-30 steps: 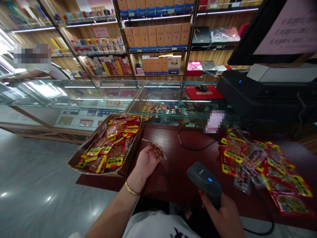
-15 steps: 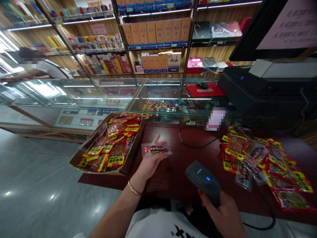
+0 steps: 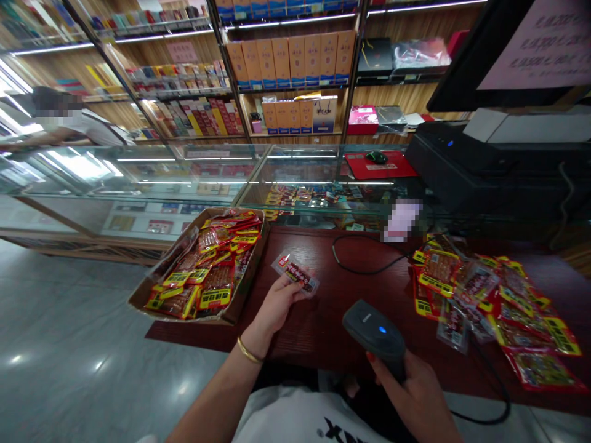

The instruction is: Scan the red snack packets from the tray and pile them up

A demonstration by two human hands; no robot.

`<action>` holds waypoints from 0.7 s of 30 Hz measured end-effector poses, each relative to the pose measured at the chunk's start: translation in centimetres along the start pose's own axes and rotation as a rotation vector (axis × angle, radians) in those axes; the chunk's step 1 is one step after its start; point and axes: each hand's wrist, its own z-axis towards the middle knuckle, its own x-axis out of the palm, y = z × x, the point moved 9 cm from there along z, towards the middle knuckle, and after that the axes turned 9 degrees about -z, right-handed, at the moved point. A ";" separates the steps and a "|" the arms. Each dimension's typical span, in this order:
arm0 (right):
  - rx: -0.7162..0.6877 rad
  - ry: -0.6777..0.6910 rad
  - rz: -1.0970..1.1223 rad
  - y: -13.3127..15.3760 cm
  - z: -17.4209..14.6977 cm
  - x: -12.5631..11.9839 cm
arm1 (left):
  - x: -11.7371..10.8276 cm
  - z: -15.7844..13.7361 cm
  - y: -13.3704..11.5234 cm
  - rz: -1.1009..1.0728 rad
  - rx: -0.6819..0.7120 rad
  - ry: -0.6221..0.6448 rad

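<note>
Near the middle of the frame, the left hand (image 3: 276, 306) is clamped on a small clear plastic packet with a dark printed label (image 3: 298, 276), its thumb lying across the packet's lower part. The packet is held over the dark reddish-brown wooden worktop (image 3: 318, 344). At lower right of centre, the right hand (image 3: 415, 391) is closed around the handle of a black handheld scanner with a lit blue light (image 3: 375, 332); the scanner's head, tilted toward the upper left of the frame, is apart from the packet. The two hands are well apart.

Left of the packet sits an open brown cardboard box (image 3: 234, 315) filled with red-and-yellow plastic packets (image 3: 217, 283). On the right side of the frame lies a loose, overlapping pile of similar red-and-yellow packets and clear ones (image 3: 521, 332). A thin black cable (image 3: 353, 269) curves across the worktop between box and pile. Beyond stands a glass display case (image 3: 194, 169); at upper left, a person in a white top (image 3: 99, 128) leans on it.
</note>
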 end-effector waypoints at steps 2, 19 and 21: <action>-0.040 0.031 -0.021 0.1 0.0 0.2 | -0.2 0.1 -0.2 0.029 -0.021 -0.007; 0.001 0.021 0.042 0.6 0.1 0.0 | 1.5 -0.2 0.1 0.045 -0.101 0.042; -0.024 0.016 0.050 0.8 0.1 -0.3 | 2.0 0.0 1.2 0.086 -0.123 0.043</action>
